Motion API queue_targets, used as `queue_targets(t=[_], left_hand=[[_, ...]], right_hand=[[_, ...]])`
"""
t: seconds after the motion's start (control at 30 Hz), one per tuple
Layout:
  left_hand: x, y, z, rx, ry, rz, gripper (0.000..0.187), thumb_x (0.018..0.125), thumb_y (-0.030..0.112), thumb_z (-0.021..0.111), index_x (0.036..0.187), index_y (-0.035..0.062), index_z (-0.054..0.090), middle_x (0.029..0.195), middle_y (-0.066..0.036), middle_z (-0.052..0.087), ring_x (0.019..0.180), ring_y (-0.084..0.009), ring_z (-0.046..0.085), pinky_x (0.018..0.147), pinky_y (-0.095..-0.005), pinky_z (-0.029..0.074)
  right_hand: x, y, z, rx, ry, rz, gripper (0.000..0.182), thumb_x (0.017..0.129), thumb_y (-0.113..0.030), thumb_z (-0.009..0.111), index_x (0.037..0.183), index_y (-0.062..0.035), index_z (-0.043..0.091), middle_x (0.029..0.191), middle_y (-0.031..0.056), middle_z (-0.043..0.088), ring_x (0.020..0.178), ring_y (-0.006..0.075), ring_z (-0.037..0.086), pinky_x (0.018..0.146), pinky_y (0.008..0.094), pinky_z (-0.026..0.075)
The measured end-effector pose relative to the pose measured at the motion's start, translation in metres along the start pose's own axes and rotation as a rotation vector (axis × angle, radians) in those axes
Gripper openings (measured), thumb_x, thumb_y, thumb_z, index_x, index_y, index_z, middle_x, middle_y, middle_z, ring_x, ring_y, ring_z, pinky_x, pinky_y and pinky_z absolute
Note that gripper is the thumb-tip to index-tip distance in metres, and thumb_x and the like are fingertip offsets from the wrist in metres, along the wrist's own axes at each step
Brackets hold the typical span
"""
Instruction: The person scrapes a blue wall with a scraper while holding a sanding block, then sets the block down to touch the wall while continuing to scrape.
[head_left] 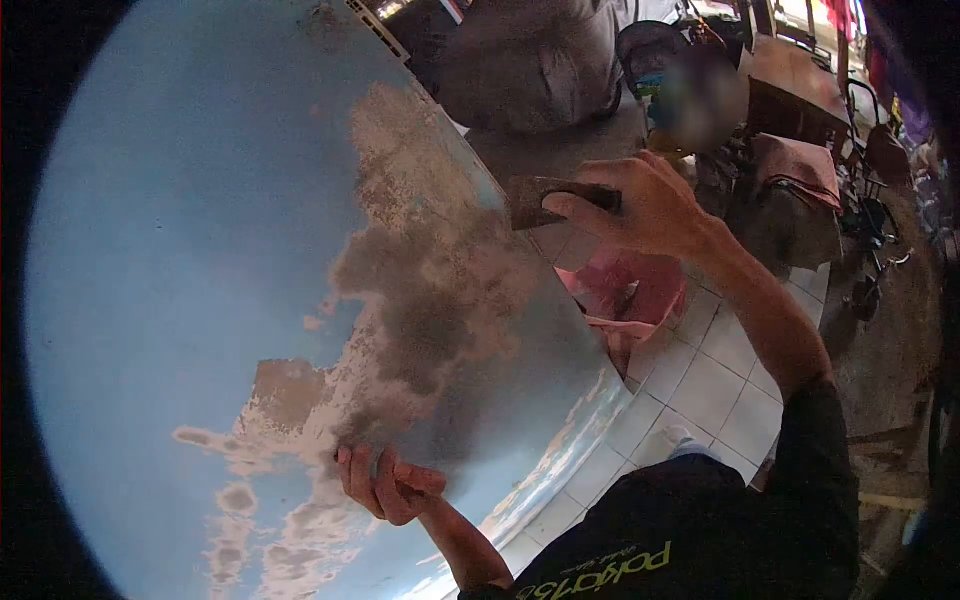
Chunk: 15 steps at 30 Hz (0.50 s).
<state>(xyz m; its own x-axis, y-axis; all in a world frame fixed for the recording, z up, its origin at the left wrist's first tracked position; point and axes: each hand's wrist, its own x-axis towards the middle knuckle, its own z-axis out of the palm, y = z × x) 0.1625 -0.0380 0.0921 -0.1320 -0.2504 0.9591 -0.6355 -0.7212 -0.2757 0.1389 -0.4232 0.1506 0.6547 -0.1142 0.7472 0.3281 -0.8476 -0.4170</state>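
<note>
A light blue wall (180, 200) fills the left side, with a rough patch of peeled paint and grey filler (420, 310) running down its middle. My right hand (650, 205) is closed round the dark handle of a putty knife (532, 203). Its flat metal blade points left, near the wall's edge, and the thumb lies along it. Lower down, my left hand (390, 487) has its fingers curled at the bottom of the grey patch. Something small and grey shows between those fingers, but I cannot make out what it is.
Below the putty knife a pink bag or container (630, 290) stands on the white tiled floor (725, 335). A grey covered seat (530, 70) is behind the wall's edge. Further right are a pink cloth (797, 168) and cluttered household items. One area near them is blurred.
</note>
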Motion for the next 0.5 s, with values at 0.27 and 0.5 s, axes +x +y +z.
queue_targets(t=[0.27,0.5], left_hand=[[0.001,0.002,0.000,0.080,-0.003,0.020,0.028,0.093,0.017,0.047,0.086,-0.0037,0.065,0.099,-0.020,0.065,0.104,-0.0369,0.060,0.093,-0.0544,0.047],[0.003,0.003,0.004,0.094,-0.014,0.012,0.031,0.094,0.019,0.046,0.086,-0.0037,0.065,0.099,-0.019,0.065,0.104,-0.0367,0.059,0.095,-0.0545,0.046]], right_hand=[[0.026,0.002,-0.012,-0.177,-0.133,-0.075,0.044,0.085,-0.050,0.063,0.088,-0.0072,0.073,0.065,0.0123,0.068,0.056,0.0267,0.067,0.059,0.0387,0.055],[0.034,-0.009,-0.024,-0.352,-0.106,-0.191,0.039,0.087,-0.047,0.060,0.093,-0.0115,0.073,0.067,0.0092,0.069,0.059,0.0244,0.068,0.058,0.0379,0.055]])
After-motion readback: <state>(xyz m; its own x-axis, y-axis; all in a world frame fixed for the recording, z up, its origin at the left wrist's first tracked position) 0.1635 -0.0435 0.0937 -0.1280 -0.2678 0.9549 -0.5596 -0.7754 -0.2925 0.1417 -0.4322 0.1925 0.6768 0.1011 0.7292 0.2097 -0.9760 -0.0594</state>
